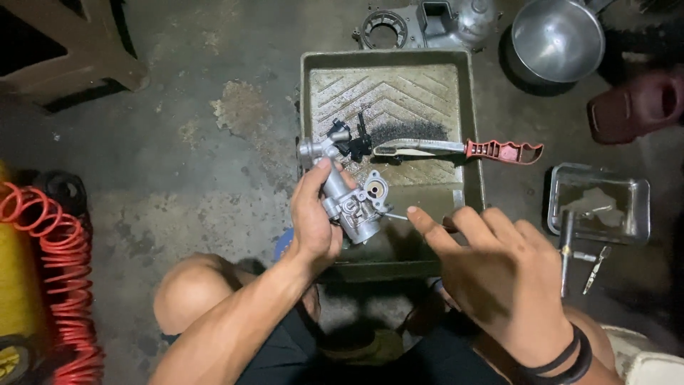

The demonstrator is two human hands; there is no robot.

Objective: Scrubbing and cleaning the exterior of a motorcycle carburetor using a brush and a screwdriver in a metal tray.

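Carburettor work, seen from above: the left hand [313, 228] is wrapped around a silver cast-metal carburettor body [349, 199], holding it tilted over the grimy green ribbed plastic tray [474, 128], likely so drips land inside. The right hand [499, 274] hovers with fingers spread just beside it, gripping nothing I can make out, though a thin metal rod [395, 216] pokes out near its fingertips and its far end is hidden. A red-handled wire brush [456, 147] lies across the tray. Over on the concrete floor [178, 142], small tools sit by a clear rectangular dish [602, 203]; its contents are murky.
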